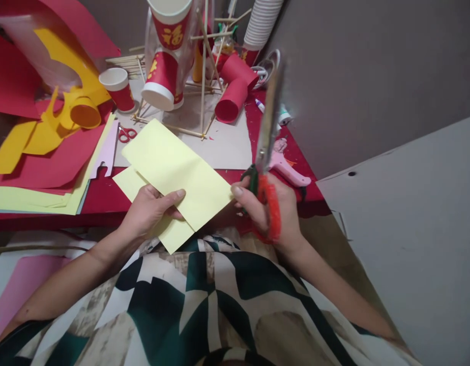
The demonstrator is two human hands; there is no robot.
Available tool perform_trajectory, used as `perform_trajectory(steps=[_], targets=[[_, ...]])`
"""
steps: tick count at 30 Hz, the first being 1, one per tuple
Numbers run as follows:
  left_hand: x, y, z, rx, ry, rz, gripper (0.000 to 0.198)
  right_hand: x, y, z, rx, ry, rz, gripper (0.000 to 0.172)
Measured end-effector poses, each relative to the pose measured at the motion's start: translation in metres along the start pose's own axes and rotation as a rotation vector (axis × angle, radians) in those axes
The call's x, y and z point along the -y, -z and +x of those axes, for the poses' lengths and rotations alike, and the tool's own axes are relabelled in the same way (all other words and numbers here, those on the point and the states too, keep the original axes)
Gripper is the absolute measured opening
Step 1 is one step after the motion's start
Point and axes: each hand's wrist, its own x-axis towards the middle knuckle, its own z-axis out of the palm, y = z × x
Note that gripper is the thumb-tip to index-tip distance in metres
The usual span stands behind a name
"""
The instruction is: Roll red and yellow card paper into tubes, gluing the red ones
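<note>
Two overlapping pieces of pale yellow paper [177,168] are held over the near edge of the table. My left hand [153,208] pinches them at the lower left, thumb on top of the upper piece. My right hand [276,208] grips a pair of scissors [267,132] with red and dark green handles, blades pointing up and away from the paper. The thumb and finger of that hand are at the paper's right corner; whether they pinch it is hard to make out. Behind the paper stand stick frames [203,76] and red paper cups [162,76].
Red-handled small scissors [127,133] lie left of the paper. Coloured sheets [40,168] and yellow paper scraps [48,132] pile up on the left. A pink glue gun [290,170], red paper tubes [232,99] and a tall stack of cups [263,25] are on the right, near a grey wall.
</note>
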Motion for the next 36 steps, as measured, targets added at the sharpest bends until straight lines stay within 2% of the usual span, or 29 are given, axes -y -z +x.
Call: perform_trajectory(steps=[3, 5, 6, 7, 8, 10, 11, 12, 13, 14, 17, 18, 20, 23, 27, 31, 33, 36], targets=[[0.0, 0.007, 0.0, 0.039, 0.033, 0.058, 0.03, 0.01, -0.014, 0.008, -0.162, 0.099, -0.008, 0.022], [-0.003, 0.018, -0.002, 0.015, 0.031, 0.097, 0.033, 0.01, -0.021, 0.008, -0.17, 0.089, 0.03, 0.015], [-0.005, 0.025, -0.004, -0.038, -0.018, 0.118, 0.034, 0.009, -0.024, 0.007, -0.173, 0.066, 0.055, 0.013], [-0.008, 0.031, -0.007, -0.124, -0.121, 0.148, 0.033, 0.008, -0.026, 0.005, -0.181, 0.044, 0.079, 0.012], [-0.012, 0.037, -0.011, -0.237, -0.283, 0.196, 0.032, 0.007, -0.027, 0.003, -0.193, 0.028, 0.097, 0.012], [-0.022, 0.043, -0.022, -0.461, -0.684, 0.391, 0.035, 0.008, -0.029, 0.0, -0.214, 0.004, 0.121, 0.012], [-0.027, 0.043, -0.027, -0.528, -0.875, 0.546, 0.04, 0.01, -0.031, -0.002, -0.219, -0.011, 0.135, 0.012], [-0.032, 0.041, -0.033, -0.53, -1.001, 0.736, 0.047, 0.012, -0.032, -0.003, -0.216, -0.034, 0.154, 0.012], [-0.036, 0.036, -0.036, -0.478, -1.086, 0.944, 0.052, 0.013, -0.034, -0.005, -0.206, -0.062, 0.177, 0.012], [-0.037, 0.029, -0.037, -0.369, -1.11, 1.134, 0.057, 0.015, -0.036, -0.006, -0.194, -0.093, 0.201, 0.013], [-0.031, 0.006, -0.027, 0.072, -0.957, 1.482, 0.059, 0.016, -0.038, -0.012, -0.182, -0.163, 0.243, 0.015], [-0.025, 0.0, -0.02, 0.17, -0.894, 1.549, 0.062, 0.015, -0.038, -0.014, -0.184, -0.177, 0.246, 0.015], [-0.014, -0.01, -0.005, 0.282, -0.79, 1.624, 0.069, 0.012, -0.034, -0.018, -0.185, -0.192, 0.24, 0.015], [-0.004, -0.016, 0.01, 0.356, -0.679, 1.678, 0.078, 0.006, -0.025, -0.023, -0.145, -0.193, 0.212, 0.012], [-0.005, -0.019, 0.013, 0.399, -0.566, 1.743, 0.082, -0.007, -0.011, -0.032, -0.079, -0.161, 0.096, 0.013], [-0.008, -0.019, 0.01, 0.452, -0.488, 1.82, 0.082, -0.028, 0.0, -0.045, -0.159, -0.173, 0.002, 0.021], [-0.009, -0.019, 0.011, 0.466, -0.479, 1.85, 0.083, -0.042, 0.005, -0.051, -0.156, -0.196, 0.052, 0.024], [-0.011, -0.02, 0.014, 0.467, -0.522, 1.871, 0.085, -0.064, 0.011, -0.06, -0.069, -0.205, 0.212, 0.028]])
